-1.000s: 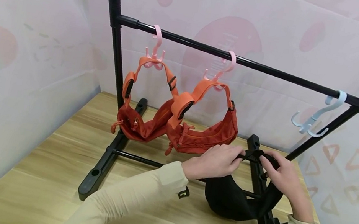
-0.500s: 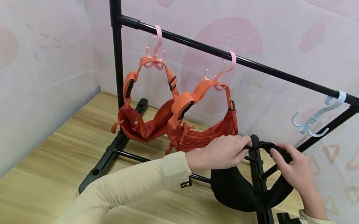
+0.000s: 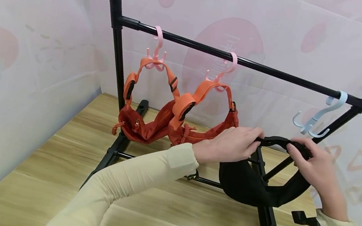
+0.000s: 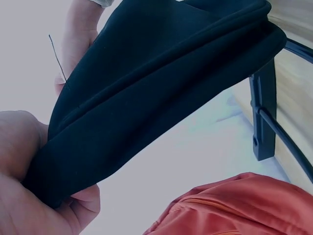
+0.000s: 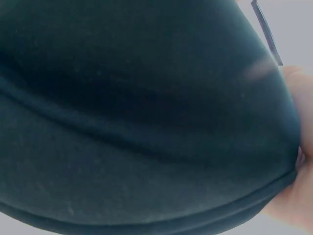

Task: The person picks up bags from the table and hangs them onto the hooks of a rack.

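Between my two hands hangs a black waist bag (image 3: 244,183), its body drooping in a curve below the strap. My left hand (image 3: 232,144) pinches the bag at its left upper end. At the right upper end, my right hand (image 3: 317,164) grips it with thumb and fingers. A short stretch of black strap (image 3: 275,141) spans the gap between the hands. The left wrist view has the left fingers wrapped round the narrow end of the black fabric (image 4: 127,93). Black fabric (image 5: 146,122) fills most of the right wrist view. Above the right hand hangs a light blue hook (image 3: 315,117).
A black rack (image 3: 278,74) stands on the wooden table (image 3: 151,218). Two red-orange waist bags, one on the left (image 3: 141,122) and one in the middle (image 3: 199,133), hang by their straps from pink hooks (image 3: 157,49). The middle bag is close behind my left hand.
Both hands have moved up and to the right with the black waist bag, closer to the blue hook. The strap between them is spread wider. The orange bags have stayed in place.
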{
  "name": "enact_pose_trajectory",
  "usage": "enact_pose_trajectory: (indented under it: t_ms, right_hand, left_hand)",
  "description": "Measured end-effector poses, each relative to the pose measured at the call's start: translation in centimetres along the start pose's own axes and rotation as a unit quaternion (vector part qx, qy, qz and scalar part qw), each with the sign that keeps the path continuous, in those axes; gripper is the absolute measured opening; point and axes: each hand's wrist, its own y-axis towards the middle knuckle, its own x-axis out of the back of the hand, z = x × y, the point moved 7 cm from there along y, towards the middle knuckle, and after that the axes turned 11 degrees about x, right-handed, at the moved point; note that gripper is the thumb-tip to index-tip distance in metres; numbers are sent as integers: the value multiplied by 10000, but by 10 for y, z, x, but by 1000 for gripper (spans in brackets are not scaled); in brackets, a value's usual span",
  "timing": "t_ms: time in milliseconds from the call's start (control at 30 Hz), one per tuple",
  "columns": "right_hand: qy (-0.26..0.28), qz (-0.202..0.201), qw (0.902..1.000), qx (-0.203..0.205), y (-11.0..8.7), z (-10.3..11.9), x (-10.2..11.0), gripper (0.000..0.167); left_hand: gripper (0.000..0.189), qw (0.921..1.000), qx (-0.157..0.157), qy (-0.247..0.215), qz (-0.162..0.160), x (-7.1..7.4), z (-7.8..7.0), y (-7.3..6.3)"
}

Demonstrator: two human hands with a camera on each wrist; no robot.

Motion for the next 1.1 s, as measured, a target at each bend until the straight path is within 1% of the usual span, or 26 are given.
enact_pose_trajectory:
  t_ms: [167,267,367,500,600,733,967,1100]
  right_hand:
    - [-10,-67,9999,98,4,1,12,21]
    - [-104,-172,9997,134,7,0,19,19]
    - [-111,-242,9996,-2,8,-2,24,17]
    - [60,-333,9991,-256,11,-4,31,16]
    - [91,-409,9987,-276,13,-5,38,16]
    - [-7,-463,9984,-312,16,-6,47,18]
    - [-258,-508,9972,-489,19,-11,57,19]
    - [-360,-581,9957,-622,20,-15,62,19]
  left_hand:
    - [19,9999,-61,-134,80,2,-5,6]
    - [19,9998,-103,-177,78,3,-7,11]
    - [19,9997,-114,-227,46,5,-8,17]
    - [18,9992,-83,-397,51,9,-9,25]
    - [18,9986,-83,-522,50,14,-10,30]
    - [16,9981,-96,-610,24,18,-14,37]
    - [16,9978,-113,-641,116,20,-21,45]
    - [17,9980,-137,-612,51,25,-26,48]
